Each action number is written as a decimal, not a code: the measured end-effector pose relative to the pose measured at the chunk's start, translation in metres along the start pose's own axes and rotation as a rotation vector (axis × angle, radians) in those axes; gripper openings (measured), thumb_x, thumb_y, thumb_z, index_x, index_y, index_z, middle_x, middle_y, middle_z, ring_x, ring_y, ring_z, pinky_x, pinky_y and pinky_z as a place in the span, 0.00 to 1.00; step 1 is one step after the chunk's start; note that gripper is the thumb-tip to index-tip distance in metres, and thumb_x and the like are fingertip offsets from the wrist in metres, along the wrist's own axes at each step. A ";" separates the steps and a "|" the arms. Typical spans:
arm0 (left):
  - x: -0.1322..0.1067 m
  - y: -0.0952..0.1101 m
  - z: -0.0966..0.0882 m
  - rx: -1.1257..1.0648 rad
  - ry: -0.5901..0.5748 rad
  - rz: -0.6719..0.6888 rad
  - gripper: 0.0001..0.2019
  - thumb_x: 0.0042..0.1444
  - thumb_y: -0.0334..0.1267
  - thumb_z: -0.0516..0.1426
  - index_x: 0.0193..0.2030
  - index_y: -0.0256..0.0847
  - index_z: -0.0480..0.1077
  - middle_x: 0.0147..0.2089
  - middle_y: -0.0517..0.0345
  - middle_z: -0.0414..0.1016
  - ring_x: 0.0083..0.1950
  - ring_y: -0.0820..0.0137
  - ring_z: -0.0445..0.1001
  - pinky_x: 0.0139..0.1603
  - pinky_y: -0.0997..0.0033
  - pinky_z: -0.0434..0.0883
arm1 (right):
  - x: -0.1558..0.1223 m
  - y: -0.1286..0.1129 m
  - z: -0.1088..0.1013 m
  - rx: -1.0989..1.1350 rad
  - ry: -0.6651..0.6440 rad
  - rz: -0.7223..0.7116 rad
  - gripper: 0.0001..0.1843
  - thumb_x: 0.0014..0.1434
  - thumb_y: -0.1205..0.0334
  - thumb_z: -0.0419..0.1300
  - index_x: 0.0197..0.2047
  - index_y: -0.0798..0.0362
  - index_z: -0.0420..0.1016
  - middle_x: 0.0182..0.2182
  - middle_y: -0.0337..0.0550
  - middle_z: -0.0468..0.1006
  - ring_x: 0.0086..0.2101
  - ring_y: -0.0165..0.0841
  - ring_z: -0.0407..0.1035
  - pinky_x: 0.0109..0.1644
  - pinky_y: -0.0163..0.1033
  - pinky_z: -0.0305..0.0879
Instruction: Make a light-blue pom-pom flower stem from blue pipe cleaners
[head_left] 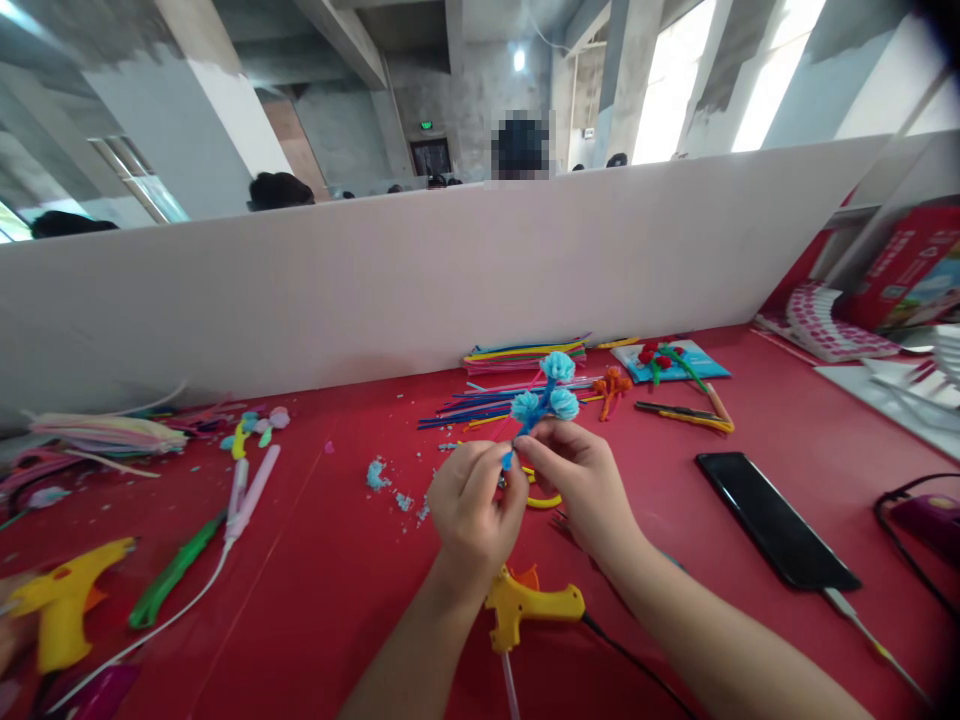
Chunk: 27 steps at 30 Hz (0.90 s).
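Our forearms [412, 640] lie closest, slanting in from 7 and 5 o'clock, astride a yellow glue gun [532, 603] at 6 o'clock, probably parked there for quick reach, its cord trailing toward 5. At the dial's centre, above the red table [322, 570], we hold a blue sprig [544, 398] between both hands, its three blooms facing 12, perhaps so we can see them whole. Our left hand [480, 500] pinches the stem's lower end between thumb and forefinger, other fingers curled in; our right hand [581, 475] pinches just below the blooms, seemingly to steady them without crushing petals. Pipe cleaners [525, 357] lie beyond at 12, likely sorted by bundling; blue scraps [376, 475] sit at 9; the phone [776, 520] rests at 4, clear of our arm.
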<state>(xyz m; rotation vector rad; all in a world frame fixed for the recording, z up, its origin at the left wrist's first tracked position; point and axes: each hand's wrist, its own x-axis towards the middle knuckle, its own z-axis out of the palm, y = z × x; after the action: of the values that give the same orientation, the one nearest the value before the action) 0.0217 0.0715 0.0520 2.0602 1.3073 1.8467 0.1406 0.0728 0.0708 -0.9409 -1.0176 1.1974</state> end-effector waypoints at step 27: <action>0.013 0.030 0.000 -0.991 -0.146 -0.968 0.07 0.52 0.33 0.56 0.24 0.37 0.68 0.20 0.63 0.65 0.22 0.79 0.62 0.26 0.80 0.62 | 0.008 0.003 -0.009 0.180 -0.181 0.041 0.09 0.52 0.56 0.63 0.28 0.53 0.75 0.15 0.31 0.64 0.16 0.21 0.51 0.18 0.29 0.46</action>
<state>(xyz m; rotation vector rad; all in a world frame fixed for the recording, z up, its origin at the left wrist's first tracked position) 0.0364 0.0612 0.0792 0.7947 0.7977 1.3568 0.1488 0.0804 0.0665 -0.7256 -1.0170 1.4035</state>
